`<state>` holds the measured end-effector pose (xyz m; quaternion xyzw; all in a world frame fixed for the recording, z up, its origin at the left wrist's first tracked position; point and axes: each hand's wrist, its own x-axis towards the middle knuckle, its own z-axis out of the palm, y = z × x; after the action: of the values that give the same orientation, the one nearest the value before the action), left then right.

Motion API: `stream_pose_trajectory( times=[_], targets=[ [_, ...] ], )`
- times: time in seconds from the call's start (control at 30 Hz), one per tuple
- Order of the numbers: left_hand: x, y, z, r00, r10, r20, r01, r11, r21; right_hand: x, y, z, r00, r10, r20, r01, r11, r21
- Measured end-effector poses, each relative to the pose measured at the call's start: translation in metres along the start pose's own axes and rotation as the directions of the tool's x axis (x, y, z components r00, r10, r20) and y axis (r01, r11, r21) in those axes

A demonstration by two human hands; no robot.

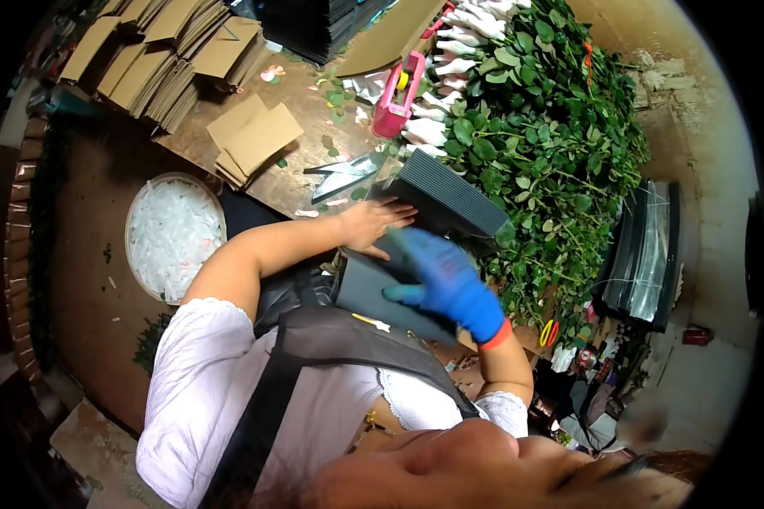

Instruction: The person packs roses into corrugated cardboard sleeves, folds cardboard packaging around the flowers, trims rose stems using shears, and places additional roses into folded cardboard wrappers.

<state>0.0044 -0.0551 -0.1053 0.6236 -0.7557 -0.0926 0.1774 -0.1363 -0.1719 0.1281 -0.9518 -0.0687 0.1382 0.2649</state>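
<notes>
A dark grey block (452, 193) is lying at a slant beside the green leaves (552, 161), its right end sitting lower in the view than its left. Lots of thin, straight lines are running along its ridged side. A flat dark grey piece (369, 293) is resting just below it in the view, looking smooth, with part of it hiding from sight.

Wooden table (282, 188), cardboard pieces (263, 136), scissors (345, 176), leaves (335, 96)

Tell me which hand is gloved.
The right hand: it wears a blue glove with an orange cuff. The left hand, by the dark ridged stack, is bare.
</notes>
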Motion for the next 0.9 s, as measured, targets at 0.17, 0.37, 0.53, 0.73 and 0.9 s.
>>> stream_pose_trajectory(
  times=[0.17,0.37,0.53,0.73,0.9],
  targets=[
    [0.004,-0.004,0.017,1.000,0.014,-0.010,-0.008,0.889,0.458,0.028,0.016,0.074,0.984,-0.007,0.179,0.034,0.988,-0.150],
    [0.022,-0.030,0.111,0.961,-0.004,-0.275,-0.121,0.891,-0.438,0.158,-0.012,0.072,0.880,-0.363,-0.306,0.313,0.928,-0.201],
    [0.005,-0.014,0.060,0.954,0.000,-0.299,-0.070,0.972,-0.224,0.284,-0.001,0.111,0.798,-0.506,-0.327,0.183,0.721,-0.668],
    [0.005,-0.008,0.047,0.972,-0.013,-0.235,-0.044,0.971,-0.235,0.293,0.005,0.105,0.870,-0.407,-0.278,0.192,0.799,-0.570],
    [0.001,-0.009,0.053,0.988,-0.046,-0.147,-0.011,0.932,-0.362,0.235,-0.006,0.070,0.862,-0.397,-0.316,0.212,0.847,-0.487]
  ],
)
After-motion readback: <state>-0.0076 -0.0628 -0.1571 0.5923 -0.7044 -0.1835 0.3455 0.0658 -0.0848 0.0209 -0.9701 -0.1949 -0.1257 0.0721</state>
